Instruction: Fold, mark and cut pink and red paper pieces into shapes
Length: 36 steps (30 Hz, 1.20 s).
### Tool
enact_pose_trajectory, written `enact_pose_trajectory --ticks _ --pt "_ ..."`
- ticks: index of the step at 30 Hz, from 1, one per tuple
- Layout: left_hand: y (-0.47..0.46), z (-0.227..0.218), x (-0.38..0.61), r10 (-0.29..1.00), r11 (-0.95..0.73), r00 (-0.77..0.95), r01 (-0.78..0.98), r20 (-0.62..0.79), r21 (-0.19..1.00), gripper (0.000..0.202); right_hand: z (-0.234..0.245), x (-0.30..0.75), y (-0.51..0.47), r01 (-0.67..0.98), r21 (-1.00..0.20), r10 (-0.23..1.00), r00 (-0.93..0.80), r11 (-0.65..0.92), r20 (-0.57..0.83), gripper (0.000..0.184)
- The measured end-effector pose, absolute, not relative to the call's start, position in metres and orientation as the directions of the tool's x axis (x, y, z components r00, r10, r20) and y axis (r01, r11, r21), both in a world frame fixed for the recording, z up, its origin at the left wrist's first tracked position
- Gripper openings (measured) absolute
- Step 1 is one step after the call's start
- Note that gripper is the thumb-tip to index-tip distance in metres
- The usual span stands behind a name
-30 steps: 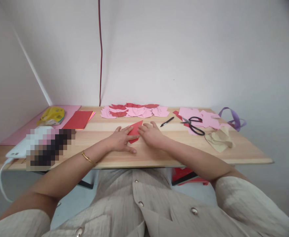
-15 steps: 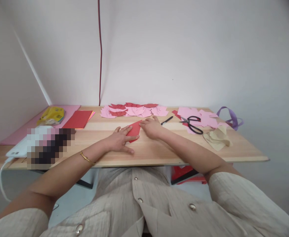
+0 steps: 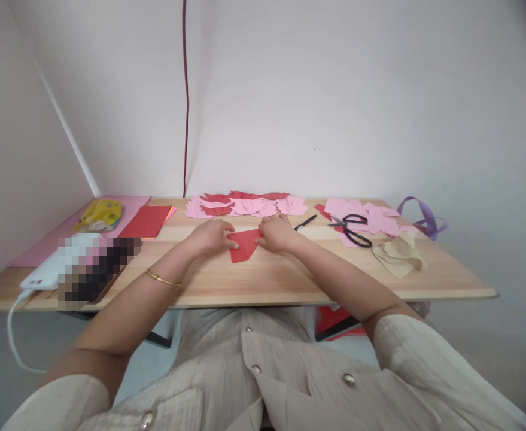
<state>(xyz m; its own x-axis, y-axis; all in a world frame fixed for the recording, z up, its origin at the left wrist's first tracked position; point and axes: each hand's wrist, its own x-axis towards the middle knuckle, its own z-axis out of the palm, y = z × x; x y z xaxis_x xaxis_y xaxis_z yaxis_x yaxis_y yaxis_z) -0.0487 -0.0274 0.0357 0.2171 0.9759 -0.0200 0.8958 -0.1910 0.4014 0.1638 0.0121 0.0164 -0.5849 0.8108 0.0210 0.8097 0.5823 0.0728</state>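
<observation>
Red paper [image 3: 245, 246] on the wooden tabletop [image 3: 236, 284] is probably handling light, thin and easily creased, while the left hand [image 3: 210, 236] and right hand [image 3: 278, 233] are pinching its opposite edges (a sensible hold, seemingly)

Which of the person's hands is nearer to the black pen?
The right hand: it is just left of the black pen, close to its near end. The left hand is farther left, at the left side of the red paper.
</observation>
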Motion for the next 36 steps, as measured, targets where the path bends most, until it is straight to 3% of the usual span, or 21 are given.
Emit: enact_pose_trajectory --ticks 4,7,10,13,16,20,24,27,32,36 --pt "-0.004 0.038 -0.039 0.984 -0.156 0.176 0.911 -0.018 0.383 0.053 0.014 0.164 0.019 0.809 -0.126 0.815 -0.579 0.575 0.006 0.043" --pt "0.004 0.034 -0.032 0.985 -0.172 0.132 0.848 0.115 0.500 0.045 0.013 0.166 0.025 0.805 -0.194 0.816 -0.577 0.561 -0.035 0.052" --pt "0.006 0.025 -0.028 0.972 -0.206 0.073 0.722 0.223 0.660 0.038 0.014 0.170 0.029 0.817 -0.253 0.826 -0.555 0.519 -0.100 0.049" --pt "0.005 0.015 -0.029 0.963 -0.232 0.006 0.526 0.269 0.818 0.038 0.014 0.179 0.032 0.754 -0.441 0.788 -0.597 0.487 -0.152 0.034" --pt "0.004 0.013 -0.031 0.974 -0.190 -0.076 0.232 0.212 0.954 0.050 0.012 0.188 0.034 0.599 -0.709 0.802 -0.592 0.372 -0.079 0.029" --pt "0.001 0.017 -0.029 0.991 -0.124 -0.070 -0.116 0.116 0.986 0.054 0.010 0.188 0.035 0.310 -0.931 0.910 -0.410 0.193 0.052 0.030" --pt "-0.002 0.014 -0.023 0.996 0.030 0.094 -0.244 -0.007 0.969 0.045 0.010 0.179 0.034 -0.013 -0.998 0.944 -0.323 0.064 0.065 0.032" --pt "0.001 0.007 -0.020 1.000 0.013 -0.003 -0.279 -0.015 0.960 0.037 0.007 0.173 0.032 -0.168 -0.985 0.946 -0.313 0.029 0.082 0.033" --pt "0.008 0.002 -0.023 0.994 -0.066 -0.110 -0.379 0.026 0.923 0.033 0.002 0.170 0.028 -0.133 -0.990 0.892 -0.440 0.048 0.102 0.031" --pt "0.006 0.004 -0.023 0.994 -0.088 -0.091 -0.374 0.057 0.923 0.032 0.001 0.168 0.030 -0.151 -0.978 0.901 -0.391 0.142 0.191 0.030"
